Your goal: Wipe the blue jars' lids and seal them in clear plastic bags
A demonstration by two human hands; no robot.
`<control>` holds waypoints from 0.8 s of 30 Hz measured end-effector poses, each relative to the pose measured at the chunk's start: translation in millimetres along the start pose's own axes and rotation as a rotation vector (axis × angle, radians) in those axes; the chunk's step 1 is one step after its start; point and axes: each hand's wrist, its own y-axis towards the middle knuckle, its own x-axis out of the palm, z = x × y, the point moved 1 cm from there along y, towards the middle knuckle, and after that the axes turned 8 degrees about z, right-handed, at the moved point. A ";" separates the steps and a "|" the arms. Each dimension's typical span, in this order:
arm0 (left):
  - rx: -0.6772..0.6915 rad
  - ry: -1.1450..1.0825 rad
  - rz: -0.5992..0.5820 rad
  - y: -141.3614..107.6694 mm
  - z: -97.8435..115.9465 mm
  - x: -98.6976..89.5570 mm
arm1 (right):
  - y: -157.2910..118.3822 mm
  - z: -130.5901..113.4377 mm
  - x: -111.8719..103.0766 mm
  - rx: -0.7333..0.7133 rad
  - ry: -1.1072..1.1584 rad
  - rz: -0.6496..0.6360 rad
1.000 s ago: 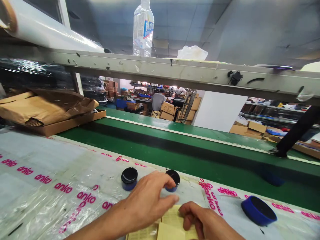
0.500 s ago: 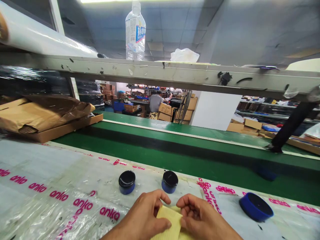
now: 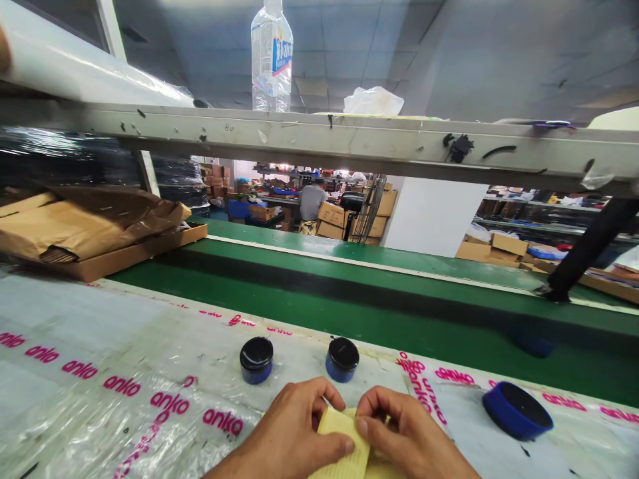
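Printed yellow paper (image 3: 344,459) is between my two hands at the bottom centre, and its lower part runs out of view. My left hand (image 3: 304,432) is closed on its left side, thumb lying across the front. At the upper right edge, my right hand (image 3: 399,429) pinches the sheet between thumb and forefinger. Just beyond my hands stand two small round containers with black tops and blue sides, a left one (image 3: 256,360) and a right one (image 3: 342,359). A larger blue ring-shaped piece with a dark inside (image 3: 518,411) lies tilted off to the right.
A green conveyor belt (image 3: 299,299) runs behind the plastic-covered table (image 3: 164,346). Above it crosses a metal shelf beam (image 3: 299,136) bearing a plastic bottle (image 3: 271,60). Brown paper in a shallow carton (image 3: 124,256) sits at left. Far back, a person (image 3: 312,199) is among boxes.
My right thumb and forefinger have come together on the paper's edge, where they were farther apart before. My left hand keeps its hold. The view has shifted slightly.
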 end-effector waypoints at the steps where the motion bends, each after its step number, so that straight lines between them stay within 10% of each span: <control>1: 0.008 0.017 0.019 -0.6 2.0 -0.1 | -1.4 -2.6 0.8 -0.010 -0.019 -0.002; 8: 0.021 0.078 0.076 -0.6 1.7 -1.8 | -9.9 -14.5 4.8 -0.097 -0.176 0.082; 17: 0.307 0.479 0.182 -5.0 -1.2 -6.7 | 0.9 5.9 -5.0 -0.005 0.205 0.174; 24: 0.525 0.493 0.597 -20.5 9.7 -78.1 | -2.2 -6.6 -2.0 0.010 0.239 0.324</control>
